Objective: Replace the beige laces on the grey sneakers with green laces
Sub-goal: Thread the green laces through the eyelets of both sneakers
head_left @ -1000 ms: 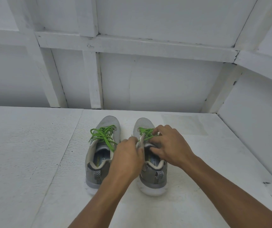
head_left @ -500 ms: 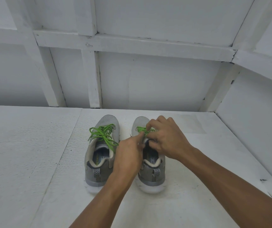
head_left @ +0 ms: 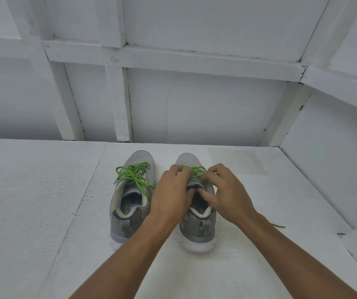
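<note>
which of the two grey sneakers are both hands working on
The right-hand grey mesh sneaker: the left hand and right hand meet over its bright green lace. The other grey sneaker, to its left, is not being worked on.

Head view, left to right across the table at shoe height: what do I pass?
Left sneaker → left hand → right hand → loose lace end on the table. The right sneaker and its green lace lie under both hands, so left out.
</note>
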`<state>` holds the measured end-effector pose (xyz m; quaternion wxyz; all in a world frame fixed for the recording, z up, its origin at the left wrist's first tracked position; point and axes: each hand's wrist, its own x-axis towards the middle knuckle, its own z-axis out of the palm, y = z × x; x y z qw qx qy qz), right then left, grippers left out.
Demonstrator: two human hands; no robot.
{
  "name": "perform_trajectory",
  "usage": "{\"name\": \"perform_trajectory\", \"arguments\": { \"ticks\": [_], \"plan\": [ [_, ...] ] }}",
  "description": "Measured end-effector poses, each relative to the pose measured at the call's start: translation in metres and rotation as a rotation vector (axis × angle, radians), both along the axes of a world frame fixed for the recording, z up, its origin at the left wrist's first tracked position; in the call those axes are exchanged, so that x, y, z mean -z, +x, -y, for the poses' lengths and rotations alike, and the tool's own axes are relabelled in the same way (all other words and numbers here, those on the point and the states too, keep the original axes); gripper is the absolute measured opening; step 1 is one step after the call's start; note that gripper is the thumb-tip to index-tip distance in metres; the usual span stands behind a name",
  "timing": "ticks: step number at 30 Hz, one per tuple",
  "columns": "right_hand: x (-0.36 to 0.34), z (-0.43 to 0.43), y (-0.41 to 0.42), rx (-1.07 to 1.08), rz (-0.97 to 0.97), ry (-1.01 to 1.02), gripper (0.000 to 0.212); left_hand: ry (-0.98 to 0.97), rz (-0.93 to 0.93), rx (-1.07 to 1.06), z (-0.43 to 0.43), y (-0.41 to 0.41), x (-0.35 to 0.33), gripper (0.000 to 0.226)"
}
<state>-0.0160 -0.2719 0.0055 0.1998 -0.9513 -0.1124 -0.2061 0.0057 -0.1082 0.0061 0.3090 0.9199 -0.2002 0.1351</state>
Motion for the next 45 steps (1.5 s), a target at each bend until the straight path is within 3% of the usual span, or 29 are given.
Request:
{"name": "perform_trajectory", "arguments": {
  "ticks": [5,11,16,21,24,27,31,38,45],
  "plan": [
    [-0.004,0.006,-0.001,0.001,-0.102,-0.023,0.034,0.006,0.066,0.011,0.002,0.007,0.002,0.011],
    [-0.006,-0.001,0.001,0.015,-0.089,-0.037,0.025,-0.089,0.051,-0.016,0.003,0.006,0.007,0.011],
    [0.000,0.001,0.004,-0.020,0.014,-0.081,0.018,-0.085,0.032,-0.025,0.003,0.005,0.006,0.013],
    [-0.002,-0.002,0.008,0.008,0.140,-0.228,0.008,-0.035,-0.001,-0.024,0.004,0.009,0.006,0.033],
    [-0.004,-0.006,0.007,0.040,0.158,-0.236,0.007,-0.009,0.006,-0.025,0.006,0.013,0.007,0.027],
    [-0.006,-0.009,0.005,0.080,0.117,-0.245,0.013,-0.012,0.024,-0.028,0.006,0.013,0.006,0.023],
    [-0.014,-0.011,0.006,0.144,-0.092,-0.308,0.042,-0.008,0.030,-0.033,0.006,0.012,0.007,0.022],
    [-0.006,-0.010,0.014,0.132,-0.073,-0.265,0.026,-0.027,0.043,0.018,0.001,0.010,0.007,0.023],
    [-0.009,-0.010,0.013,0.127,-0.020,-0.322,0.031,-0.043,-0.003,-0.025,0.004,0.008,0.005,0.023]
  ]
}}
